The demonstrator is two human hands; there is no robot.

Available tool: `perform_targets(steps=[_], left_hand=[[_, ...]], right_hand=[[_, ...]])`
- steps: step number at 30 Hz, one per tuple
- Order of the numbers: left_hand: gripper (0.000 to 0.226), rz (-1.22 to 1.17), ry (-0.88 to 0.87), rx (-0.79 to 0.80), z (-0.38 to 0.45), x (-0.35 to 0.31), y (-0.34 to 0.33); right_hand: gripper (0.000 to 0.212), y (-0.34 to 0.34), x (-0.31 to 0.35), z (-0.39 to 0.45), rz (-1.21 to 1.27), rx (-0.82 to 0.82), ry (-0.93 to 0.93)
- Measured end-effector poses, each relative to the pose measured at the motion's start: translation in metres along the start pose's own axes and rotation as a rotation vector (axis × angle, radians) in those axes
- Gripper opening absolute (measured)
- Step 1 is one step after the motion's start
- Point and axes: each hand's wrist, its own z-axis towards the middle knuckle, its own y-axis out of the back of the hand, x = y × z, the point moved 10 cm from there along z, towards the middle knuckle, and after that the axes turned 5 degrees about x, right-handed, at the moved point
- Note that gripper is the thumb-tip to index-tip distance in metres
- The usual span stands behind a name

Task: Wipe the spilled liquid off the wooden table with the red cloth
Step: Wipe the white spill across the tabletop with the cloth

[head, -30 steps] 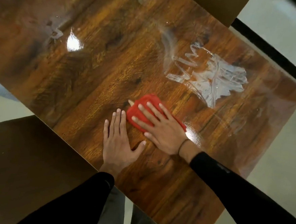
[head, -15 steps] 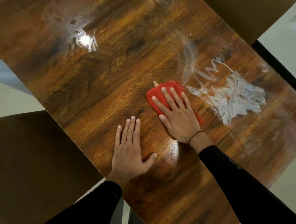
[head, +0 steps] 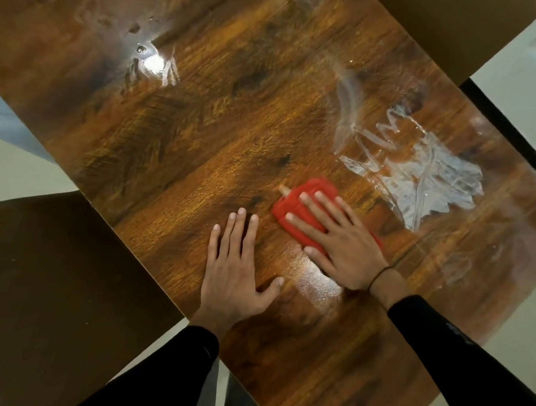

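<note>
My right hand (head: 337, 239) lies flat, fingers spread, pressing the folded red cloth (head: 295, 204) onto the wooden table (head: 202, 128). The cloth's far edge and left side show past my fingers; the rest is under my palm. A wet smeared patch of spilled liquid (head: 420, 178) shines just right of and beyond the cloth, apart from it. A smaller wet spot with droplets (head: 153, 61) glints at the far left. My left hand (head: 233, 270) rests flat on the table, fingers together, left of the cloth, holding nothing.
A dark brown chair seat (head: 48, 282) stands against the table's near left edge. A brown surface (head: 456, 29) sits at the far right corner. Pale floor (head: 529, 81) shows around the table, with a dark strip (head: 503, 124) along the right side.
My right hand pushed the cloth away toward the spill, then drew it back a little. My left hand has stayed flat on the table. The camera view shifted.
</note>
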Motion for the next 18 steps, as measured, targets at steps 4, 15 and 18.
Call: perform_targets(steps=[4, 15, 18], left_hand=[[0.126, -0.001, 0.012, 0.023, -0.001, 0.001, -0.001], [0.123, -0.055, -0.021, -0.032, -0.003, -0.003, 0.008], [0.115, -0.122, -0.073, -0.043, -0.004, -0.005, 0.011]], right_hand=[[0.069, 0.024, -0.027, 0.048, 0.026, -0.047, -0.172], [0.066, 0.021, 0.042, 0.081, -0.033, -0.041, 0.138], [0.066, 0.005, 0.058, 0.029, -0.02, -0.023, 0.141]])
